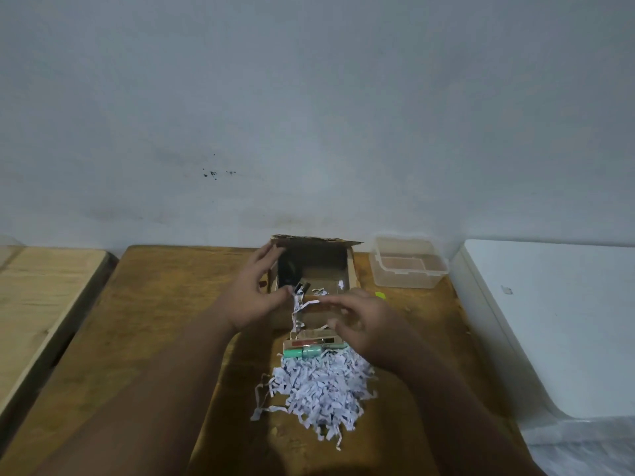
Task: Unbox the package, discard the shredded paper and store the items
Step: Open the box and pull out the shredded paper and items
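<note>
Left of the cardboard box the worktop is lying open to pass through; a clear tub is blocking its right, and shredded paper is heaping in front.

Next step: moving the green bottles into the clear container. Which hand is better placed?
Right. The right hand hovers beside the green bottles, and the clear container stands right of the box. The left hand is at the box's left wall, seemingly pinching a paper strip.
</note>
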